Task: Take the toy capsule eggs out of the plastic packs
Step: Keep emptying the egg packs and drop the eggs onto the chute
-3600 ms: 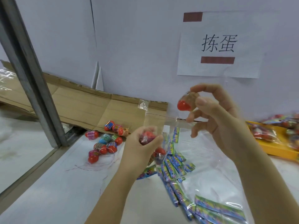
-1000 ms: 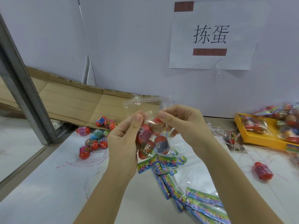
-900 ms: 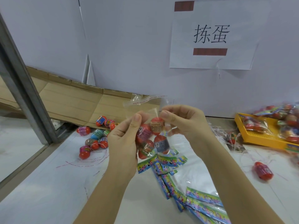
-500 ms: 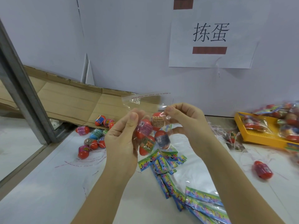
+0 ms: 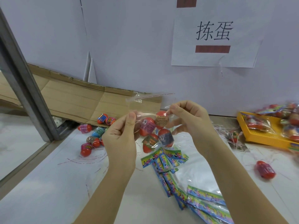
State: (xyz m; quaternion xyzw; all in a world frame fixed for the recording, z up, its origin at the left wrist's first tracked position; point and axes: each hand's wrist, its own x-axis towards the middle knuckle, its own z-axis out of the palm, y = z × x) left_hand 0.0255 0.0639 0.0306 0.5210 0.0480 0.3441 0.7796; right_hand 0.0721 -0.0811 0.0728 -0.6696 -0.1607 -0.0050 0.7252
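A clear plastic pack (image 5: pixel 146 104) hangs in the air between my hands, with several red toy capsule eggs (image 5: pixel 156 131) inside it. My left hand (image 5: pixel 120 139) pinches the pack's left edge near the top between thumb and fingers. My right hand (image 5: pixel 188 118) pinches the right edge beside the topmost egg. The pack's sealing flap sticks up and to the left. A heap of loose eggs (image 5: pixel 93 136) lies on the white table at the left. One more red egg (image 5: pixel 264 169) lies alone at the right.
A yellow tray (image 5: pixel 265 138) with filled packs stands at the far right. Colourful paper header cards (image 5: pixel 168 160) lie spread on a plastic sheet under my hands. Flattened cardboard (image 5: pixel 72 101) leans along the wall. A metal post (image 5: pixel 25 78) rises at the left.
3.6 s ago my right hand held a single egg up; now both hands pinch a full pack. Over the last second the pack's mouth was pulled slightly wider and higher.
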